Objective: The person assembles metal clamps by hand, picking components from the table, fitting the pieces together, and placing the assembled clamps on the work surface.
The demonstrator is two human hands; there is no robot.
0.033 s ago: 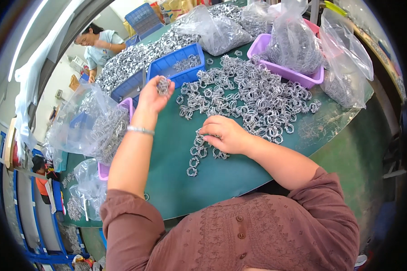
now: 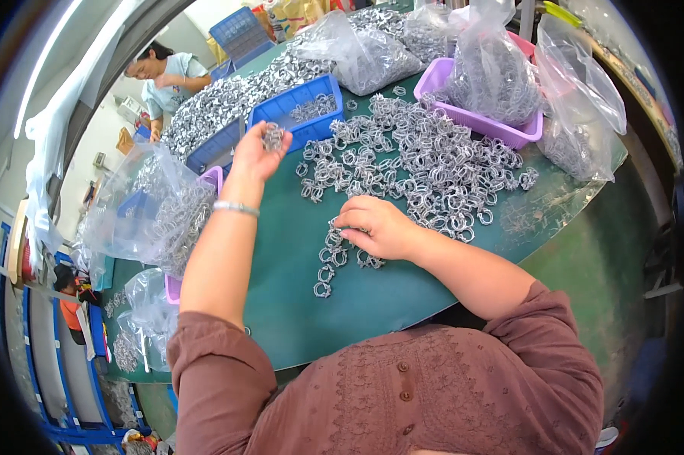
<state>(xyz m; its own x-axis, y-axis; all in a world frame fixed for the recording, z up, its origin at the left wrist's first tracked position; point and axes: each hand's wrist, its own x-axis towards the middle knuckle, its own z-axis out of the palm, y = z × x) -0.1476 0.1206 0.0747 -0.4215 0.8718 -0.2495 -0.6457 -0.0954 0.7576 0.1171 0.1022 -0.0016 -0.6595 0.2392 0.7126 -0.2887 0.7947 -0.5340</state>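
My left hand [image 2: 257,161] is raised beside the blue bin, its fingers curled round a small bunch of grey metal rings [image 2: 273,137]. Over the near edge of the ring pile [image 2: 433,163], my right hand [image 2: 378,227] is closed, thumb and fingers together at some rings; its fingertips partly hide what they grip. A short line of loose rings [image 2: 323,273] trails toward me from under that hand. The rings look like small clamps with lugs on their outside.
Behind the left hand stands a blue bin [image 2: 290,135] with some rings inside. A purple basket [image 2: 501,130] with a bagful of rings is at the far right. Bagged rings [image 2: 179,227] lie at left. Beyond a heap of metal pieces [image 2: 228,106], another person [image 2: 171,80] sits.
My left hand has shifted slightly away from me with the rings in it. The right hand stays almost where it was.
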